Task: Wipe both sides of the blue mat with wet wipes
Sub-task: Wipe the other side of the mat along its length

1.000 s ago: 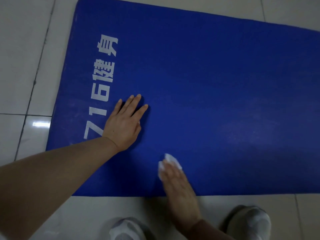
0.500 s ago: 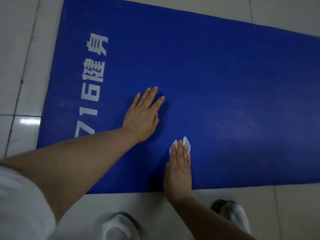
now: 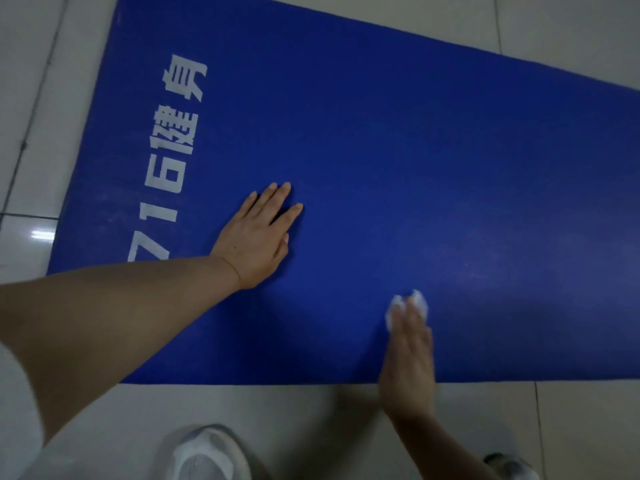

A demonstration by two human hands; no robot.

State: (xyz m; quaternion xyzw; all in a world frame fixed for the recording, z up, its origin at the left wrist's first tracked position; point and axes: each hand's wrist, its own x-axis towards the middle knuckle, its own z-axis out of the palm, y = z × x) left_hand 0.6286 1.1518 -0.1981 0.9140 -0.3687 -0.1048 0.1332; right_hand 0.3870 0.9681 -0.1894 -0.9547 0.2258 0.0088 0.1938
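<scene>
A blue mat [image 3: 415, 168] lies flat on a floor [image 3: 311, 410] of pale, glossy tiles with dark grout lines; its near long edge runs across the lower part of the view and its left short end sits beside a bright glint of reflected light [image 3: 42, 234] on one tile. White printed lettering [image 3: 173, 161], digits followed by characters, runs along the mat's left end. The left hand [image 3: 256, 237] rests palm down on the mat just right of the lettering, fingers straight and slightly spread, holding nothing. The right hand [image 3: 408, 355] lies flat near the mat's near edge, its straight fingers pressing a crumpled white wet wipe [image 3: 420, 301] against the mat; the wipe shows past the fingertips. The two hands are well apart. Two light-coloured shoes [image 3: 207, 452] show on the tiles at the bottom.
</scene>
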